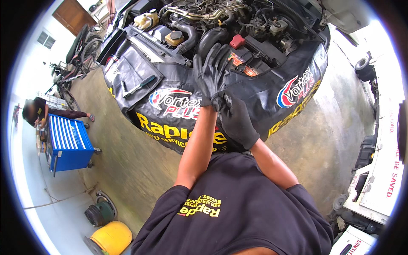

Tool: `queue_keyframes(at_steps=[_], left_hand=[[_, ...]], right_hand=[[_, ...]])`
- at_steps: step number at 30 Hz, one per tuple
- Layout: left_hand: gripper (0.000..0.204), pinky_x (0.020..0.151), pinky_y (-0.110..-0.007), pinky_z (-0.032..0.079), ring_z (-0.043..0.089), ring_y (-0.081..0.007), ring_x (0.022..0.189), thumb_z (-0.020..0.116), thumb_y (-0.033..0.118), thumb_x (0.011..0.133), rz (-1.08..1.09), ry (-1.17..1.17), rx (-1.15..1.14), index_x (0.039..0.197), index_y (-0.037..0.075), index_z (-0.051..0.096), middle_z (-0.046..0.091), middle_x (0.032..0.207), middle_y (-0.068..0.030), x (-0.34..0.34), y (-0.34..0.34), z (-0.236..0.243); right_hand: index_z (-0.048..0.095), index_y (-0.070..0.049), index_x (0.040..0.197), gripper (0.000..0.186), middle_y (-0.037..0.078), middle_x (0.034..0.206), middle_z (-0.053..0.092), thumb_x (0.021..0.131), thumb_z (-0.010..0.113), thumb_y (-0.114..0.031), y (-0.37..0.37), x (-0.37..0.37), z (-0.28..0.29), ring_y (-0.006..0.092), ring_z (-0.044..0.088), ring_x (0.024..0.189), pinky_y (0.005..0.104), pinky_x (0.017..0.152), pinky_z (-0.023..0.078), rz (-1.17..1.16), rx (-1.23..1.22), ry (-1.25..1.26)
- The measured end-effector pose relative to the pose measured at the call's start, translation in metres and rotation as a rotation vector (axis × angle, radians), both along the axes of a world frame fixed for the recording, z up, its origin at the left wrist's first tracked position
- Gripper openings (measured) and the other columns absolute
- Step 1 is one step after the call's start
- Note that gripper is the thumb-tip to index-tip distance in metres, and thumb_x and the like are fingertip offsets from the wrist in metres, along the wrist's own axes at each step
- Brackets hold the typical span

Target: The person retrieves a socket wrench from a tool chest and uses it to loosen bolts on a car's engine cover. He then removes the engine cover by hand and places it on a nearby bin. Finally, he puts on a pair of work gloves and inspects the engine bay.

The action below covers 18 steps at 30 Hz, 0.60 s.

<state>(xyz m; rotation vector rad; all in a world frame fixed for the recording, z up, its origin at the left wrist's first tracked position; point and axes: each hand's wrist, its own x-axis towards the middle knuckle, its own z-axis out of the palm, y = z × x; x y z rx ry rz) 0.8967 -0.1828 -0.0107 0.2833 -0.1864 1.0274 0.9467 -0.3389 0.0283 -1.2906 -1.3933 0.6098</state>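
Note:
My left hand [210, 70] wears a thin black glove and is stretched out, fingers spread, over the front edge of the engine bay. Closed at its wrist is my right hand [239, 124], also black-gloved, pinching the cuff of the left glove [207, 101]. Both hands are above a black printed cover [250, 100] draped over the car's front. Left of them, a hand tool with a dark handle [148, 80] lies on the cover, beside a smaller tool [124, 88].
Ahead lies the open engine bay with a battery [246, 63], a black hose [209, 40] and a yellowish reservoir [145, 19]. A person [40, 111] is by a blue tool cabinet [70, 142] at left, near bicycles [70, 78]. A yellow container [111, 238] stands lower left; a white vehicle [378, 178] is at right.

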Motion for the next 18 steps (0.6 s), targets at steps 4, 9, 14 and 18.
queue_keyframes(at_steps=[4,9,14,18], left_hand=[[0.088,0.121,-0.050,0.032,0.044,-0.0318,0.145,0.034,0.068,0.104,-0.155,0.408,-0.070,0.157,-0.003,0.037,0.042,0.160,-0.0221,-0.014,-0.017,-0.014],[0.079,0.121,-0.047,0.030,0.042,-0.0306,0.146,0.033,0.063,0.107,0.343,0.544,-0.043,0.160,0.005,0.035,0.039,0.163,-0.0152,-0.011,-0.015,0.003],[0.059,0.116,-0.038,0.032,0.049,-0.0221,0.134,0.040,0.044,0.111,0.647,0.696,0.199,0.157,0.008,0.040,0.047,0.154,-0.0086,-0.004,-0.008,0.000],[0.034,0.104,-0.033,0.043,0.055,-0.0161,0.117,0.050,0.023,0.109,0.786,0.836,0.287,0.139,0.005,0.053,0.056,0.130,-0.0058,0.004,-0.008,-0.005]], right_hand=[[0.061,0.001,0.100,0.016,0.021,0.092,0.069,0.097,0.068,-0.013,0.001,0.005,0.010,0.0410,0.068,0.086,0.0422,0.073,0.053,0.172,-0.185,-0.028],[0.060,-0.004,0.103,0.019,0.018,0.092,0.071,0.094,0.069,-0.017,-0.005,0.016,0.013,0.0402,0.070,0.083,0.0456,0.068,0.054,0.137,-0.014,-0.474],[0.060,-0.006,0.104,0.021,0.016,0.085,0.069,0.094,0.069,-0.023,-0.008,-0.006,0.008,0.0397,0.068,0.076,0.0482,0.065,0.052,-0.061,-0.030,-0.359],[0.063,-0.005,0.090,0.024,0.015,0.081,0.068,0.095,0.069,-0.028,-0.005,0.010,0.017,0.0392,0.066,0.071,0.0475,0.062,0.051,0.036,-0.085,-0.391]])
